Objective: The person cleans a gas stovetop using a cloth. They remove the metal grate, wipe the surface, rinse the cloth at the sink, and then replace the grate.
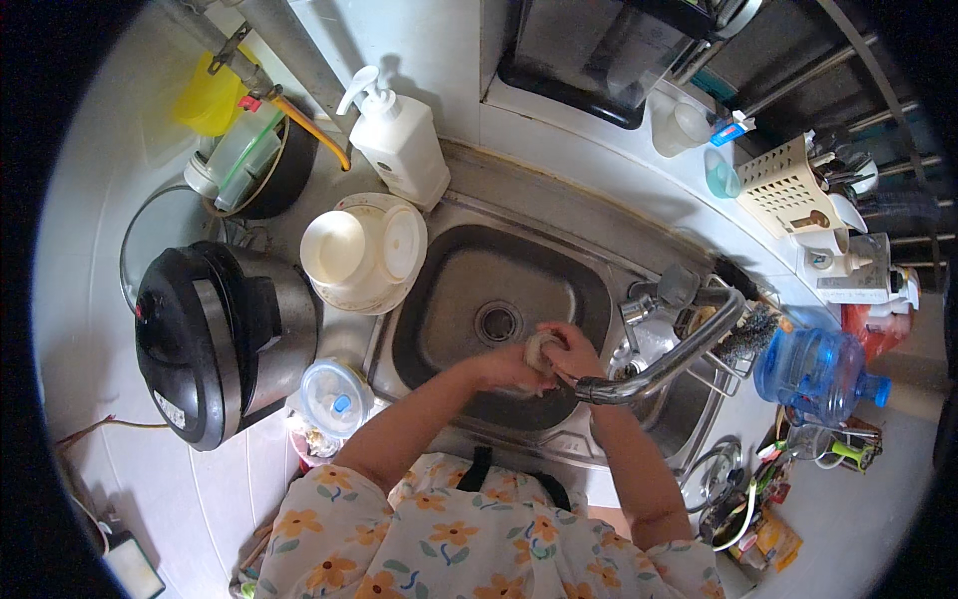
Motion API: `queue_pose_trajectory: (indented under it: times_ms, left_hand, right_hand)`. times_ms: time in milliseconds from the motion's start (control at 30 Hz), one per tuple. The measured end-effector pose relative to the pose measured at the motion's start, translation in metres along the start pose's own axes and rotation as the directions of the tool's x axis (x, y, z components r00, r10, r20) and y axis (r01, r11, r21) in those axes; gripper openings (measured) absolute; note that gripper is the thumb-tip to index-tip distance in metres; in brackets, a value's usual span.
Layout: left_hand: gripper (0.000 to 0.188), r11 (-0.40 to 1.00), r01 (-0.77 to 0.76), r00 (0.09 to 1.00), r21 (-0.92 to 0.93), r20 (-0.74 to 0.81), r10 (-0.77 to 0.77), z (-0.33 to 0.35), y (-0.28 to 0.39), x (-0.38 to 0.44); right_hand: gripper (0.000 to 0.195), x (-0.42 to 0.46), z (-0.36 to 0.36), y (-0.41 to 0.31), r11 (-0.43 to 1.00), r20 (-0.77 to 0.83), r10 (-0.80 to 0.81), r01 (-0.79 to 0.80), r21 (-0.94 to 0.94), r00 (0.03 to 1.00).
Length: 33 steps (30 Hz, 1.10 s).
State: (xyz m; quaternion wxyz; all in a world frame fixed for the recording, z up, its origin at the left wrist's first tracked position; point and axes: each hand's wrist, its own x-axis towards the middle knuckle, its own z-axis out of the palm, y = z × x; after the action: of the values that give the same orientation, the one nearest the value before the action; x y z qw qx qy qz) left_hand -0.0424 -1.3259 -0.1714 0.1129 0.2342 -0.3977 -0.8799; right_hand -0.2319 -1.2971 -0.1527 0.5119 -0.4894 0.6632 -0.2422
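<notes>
Both hands are together above the right part of a stainless steel sink basin [456, 277], just left of the tap spout [599, 389]. Between them is a small, pale, rounded item [537, 350], perhaps a wrung cloth; fingers hide much of it. My left hand [509, 368] grips it from the left and below. My right hand [575, 350] wraps it from the right, close to the spout's end. The round drain [498, 322] lies to the left of the hands, at the bottom of the basin.
Left of the basin stand stacked plates with a cream cup [333, 247], a lidded container [335, 397] and a black electric cooker [217, 344]. A white pump bottle [404, 150] stands behind. On the right are a smaller basin [677, 419] and a blue water jug [812, 374].
</notes>
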Motion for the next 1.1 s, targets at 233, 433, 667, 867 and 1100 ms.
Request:
queue_pose_trajectory:
  times_ms: [233,433,667,867,1100]
  left_hand:
    - [0.034,0.847,0.33,0.944,-0.417,0.122,-0.308,-0.002,0.042,-0.012]
    - [0.022,0.88,0.471,0.847,-0.062,0.31,-0.431,-0.001,0.022,0.014]
    - [0.029,0.007,0.053,0.999,0.999,-0.053,-0.012,0.014,0.037,0.031]
    - [0.022,-0.104,-0.447,0.893,0.889,0.45,0.012,0.01,0.046,0.05]
    - [0.043,0.279,0.217,0.966,0.936,-0.246,0.075,-0.008,-0.044,0.064]
  right_hand:
    - [0.084,-0.019,-0.035,-0.03,0.365,0.39,-0.666,0.734,-0.573,0.636]
    - [0.042,0.007,-0.027,-0.039,0.415,0.565,-0.355,0.667,-0.619,0.745]
    - [0.017,0.009,0.0,0.019,0.804,0.329,-0.188,0.337,-0.491,0.926]
    - [0.015,-0.028,0.02,0.133,0.414,0.649,0.525,-0.831,0.371,0.551]
    - [0.016,-0.021,0.012,0.056,0.965,-0.258,0.253,-0.224,0.138,0.932]
